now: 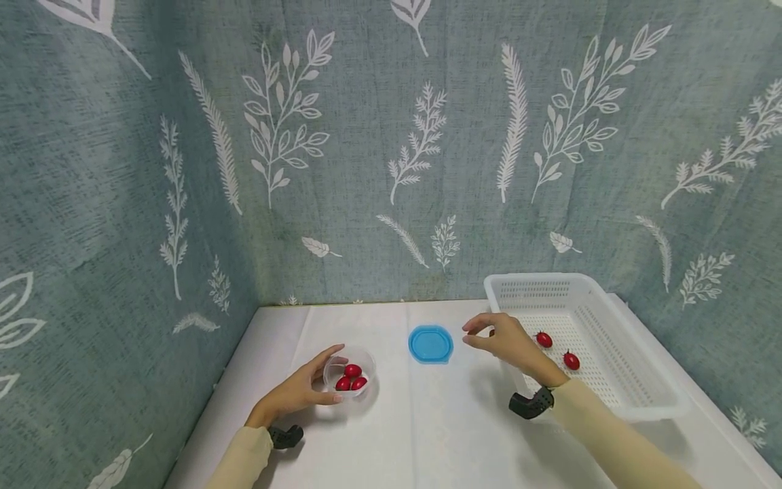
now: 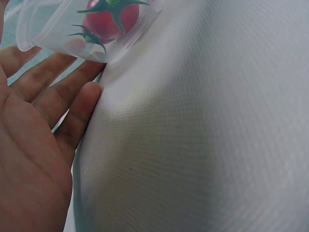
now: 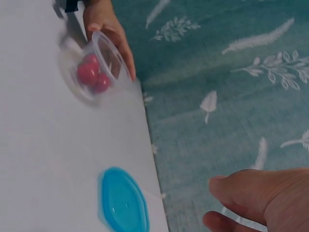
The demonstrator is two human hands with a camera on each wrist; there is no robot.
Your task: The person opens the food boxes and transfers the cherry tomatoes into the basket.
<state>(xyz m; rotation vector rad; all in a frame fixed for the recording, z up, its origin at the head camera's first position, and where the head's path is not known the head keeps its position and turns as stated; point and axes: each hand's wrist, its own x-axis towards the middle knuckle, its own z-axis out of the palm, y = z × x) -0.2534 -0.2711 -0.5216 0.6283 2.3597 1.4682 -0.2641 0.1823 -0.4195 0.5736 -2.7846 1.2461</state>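
Observation:
My left hand (image 1: 299, 390) holds a small clear plastic cup (image 1: 332, 363), thumb on the near side and fingers round the far side. Several red cherry tomatoes, three of them visible from above, lie inside; one tomato (image 2: 110, 21) shows its green calyx through the wall in the left wrist view. My right hand (image 1: 504, 337) hovers over the table by the basket's left side, its thumb and index tips slightly apart. Between those tips (image 3: 217, 186) nothing shows in the right wrist view. A round blue lid (image 1: 430, 343) lies flat between the two hands.
A white perforated plastic basket (image 1: 611, 339) stands on the right of the white table (image 1: 391, 441). Inside it are two cherry tomatoes (image 1: 571, 360). Leaf-patterned green-grey fabric (image 1: 366, 170) rises behind the table and along both sides.

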